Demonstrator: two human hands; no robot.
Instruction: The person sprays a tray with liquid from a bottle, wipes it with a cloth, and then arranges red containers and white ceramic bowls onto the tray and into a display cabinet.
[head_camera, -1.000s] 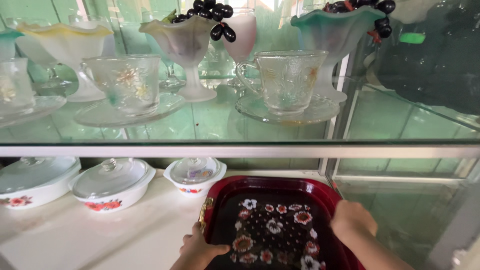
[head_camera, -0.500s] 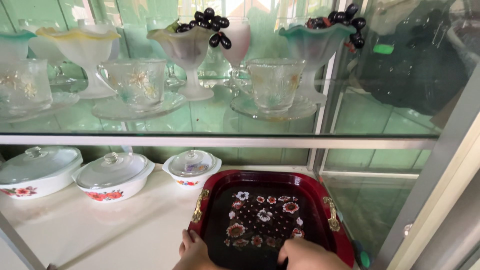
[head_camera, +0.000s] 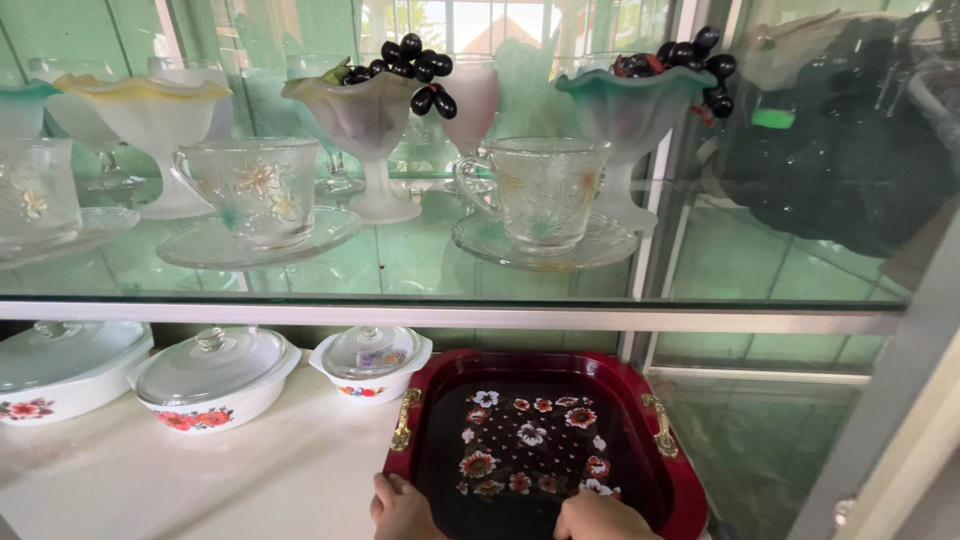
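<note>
A red rectangular tray (head_camera: 672, 478) with a black floral centre and gold handles lies on the white lower shelf (head_camera: 250, 480) of a glass cabinet. My left hand (head_camera: 402, 508) grips the tray's near left edge. My right hand (head_camera: 598, 517) rests on its near edge, fingers over the rim. Both hands are cut off by the bottom of the view.
Three white lidded casserole dishes (head_camera: 215, 375) with red flowers stand left of the tray. A glass shelf (head_camera: 400, 265) above carries glass cups on saucers (head_camera: 545, 195) and frosted stemmed bowls (head_camera: 372, 125) with dark grapes. A metal cabinet frame (head_camera: 890, 400) rises at right.
My hands have slid back along the tray to its near edge. The camera view has shifted left and lower, and the tray sits further into the shelf.
</note>
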